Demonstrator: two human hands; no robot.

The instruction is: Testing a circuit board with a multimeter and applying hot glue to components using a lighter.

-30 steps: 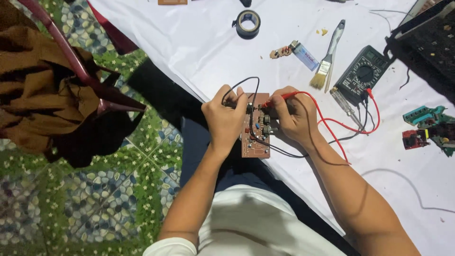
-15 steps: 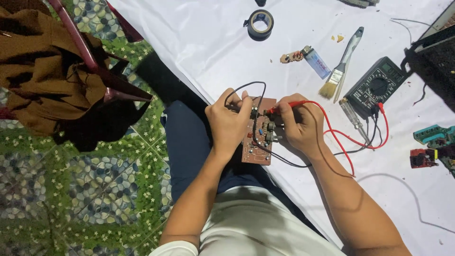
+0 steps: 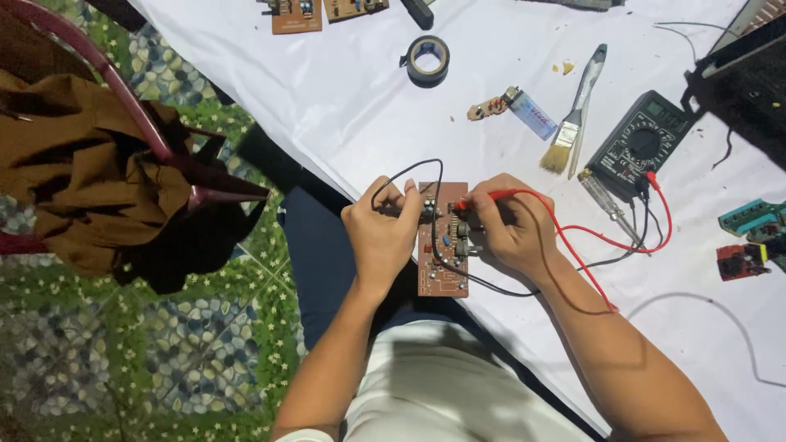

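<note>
- Left hand pinches the black probe lead against the brown circuit board.
- Right hand grips the red probe on that board.
- Multimeter lies near.

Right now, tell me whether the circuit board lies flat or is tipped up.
Flat. The circuit board lies face up on the white cloth, steadied by the left hand; the right hand holds the red probe.

Bright, even light falls on the white tabletop, which looks slightly washed out. Soft shadows sit under the arms and beside the brush. The picture is a little soft, darker toward the left floor.
</note>
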